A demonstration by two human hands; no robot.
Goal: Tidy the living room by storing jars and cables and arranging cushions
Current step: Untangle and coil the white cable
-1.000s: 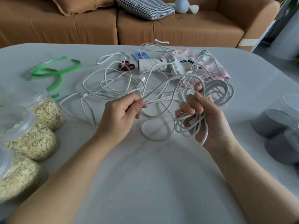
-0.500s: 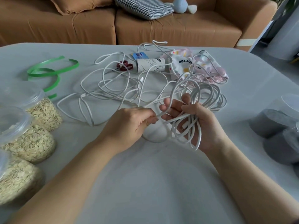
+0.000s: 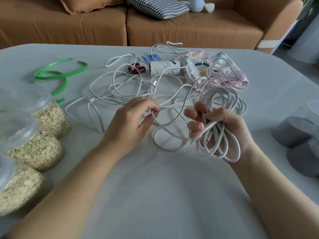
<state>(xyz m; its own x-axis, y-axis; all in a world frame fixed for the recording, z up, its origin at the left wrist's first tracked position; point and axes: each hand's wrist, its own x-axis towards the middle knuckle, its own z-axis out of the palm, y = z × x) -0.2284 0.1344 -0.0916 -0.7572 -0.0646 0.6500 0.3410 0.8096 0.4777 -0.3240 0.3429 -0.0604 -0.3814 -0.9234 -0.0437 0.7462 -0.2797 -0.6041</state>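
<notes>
Compared with half a second ago, the two hands have drawn apart: the left hand has moved leftward, and the strand between them now sags in a loop over the table.

The right hand lies palm up, its fingers half curled round a bundle of wound loops and its thumb laid across them. The left hand is nearly closed, thumb and forefinger pinching a single strand. Both hold the same white cable, a smooth, round cord whose unwound remainder sprawls in a loose tangle across the middle of the table.

Three clear plastic jars of pale flakes, with lids on, stand at the left edge. Two dark grey cylindrical containers stand at the right. A pink printed cloth lies crumpled beyond the tangle, beside a paper tube on its side, red-handled scissors and a small blue card. A glossy green ribbon curls at far left.

The table has a matt, pale grey top with rounded corners. Behind it stands a tan fabric sofa bearing a tan cushion, a houndstooth cushion and a pale blue soft toy.
</notes>
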